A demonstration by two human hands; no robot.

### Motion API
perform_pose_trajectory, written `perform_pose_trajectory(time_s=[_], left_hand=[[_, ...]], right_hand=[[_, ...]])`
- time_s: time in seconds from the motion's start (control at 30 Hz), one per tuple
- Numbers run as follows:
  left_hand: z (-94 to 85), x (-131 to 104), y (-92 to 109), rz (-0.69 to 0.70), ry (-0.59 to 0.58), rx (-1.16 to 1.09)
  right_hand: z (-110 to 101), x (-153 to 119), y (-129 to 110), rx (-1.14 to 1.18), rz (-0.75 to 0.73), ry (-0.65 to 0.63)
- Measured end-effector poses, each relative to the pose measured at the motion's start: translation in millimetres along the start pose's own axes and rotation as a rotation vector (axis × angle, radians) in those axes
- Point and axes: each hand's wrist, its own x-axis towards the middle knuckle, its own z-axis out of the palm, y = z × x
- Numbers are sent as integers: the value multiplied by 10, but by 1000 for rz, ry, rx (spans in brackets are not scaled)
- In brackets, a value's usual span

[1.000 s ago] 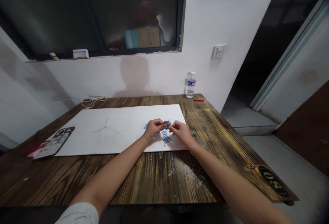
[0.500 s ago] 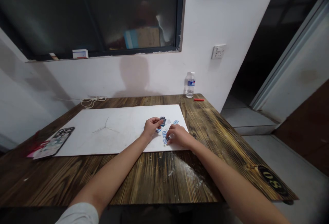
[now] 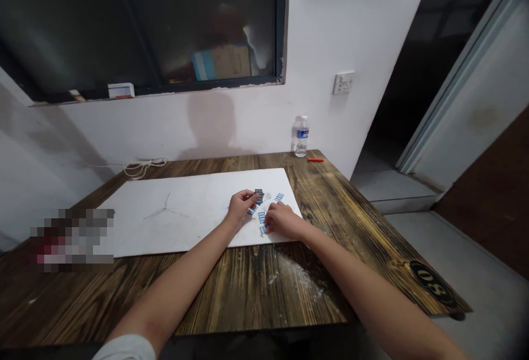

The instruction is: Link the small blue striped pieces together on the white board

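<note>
Near the right end of a white board [image 3: 198, 205], my left hand [image 3: 242, 204] pinches a small dark card-like piece [image 3: 259, 194] between thumb and fingers. My right hand [image 3: 283, 220] is low over the board just to the right, its fingers bent down and closed around something I cannot make out. Several small blue-and-white striped pieces lie about the hands: one [image 3: 279, 197] beyond the right hand, one [image 3: 261, 217] by its fingertips, one [image 3: 252, 210] beside the left fingers. A small clear scrap [image 3: 267, 197] lies between them.
The board rests on a dark wooden table [image 3: 256, 294]. At its back edge stand a water bottle [image 3: 302, 136] and a red stick-like object [image 3: 316, 160]. A white cable [image 3: 142, 168] is coiled at the back left. A black oval plate [image 3: 432, 283] marks the right corner.
The whole view has shifted slightly. My right hand's fingertips have drawn in lower at the striped pieces; my left hand still holds the dark piece.
</note>
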Motion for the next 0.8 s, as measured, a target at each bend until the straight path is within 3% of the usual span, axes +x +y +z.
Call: perform_pose_trajectory(time_s=[0.6, 0.8], left_hand=[[14, -23, 41, 2, -3, 8], [12, -32, 36, 3, -21, 18]], right_hand=[[-69, 7, -41, 23, -13, -5], [-88, -17, -30, 256, -49, 124]])
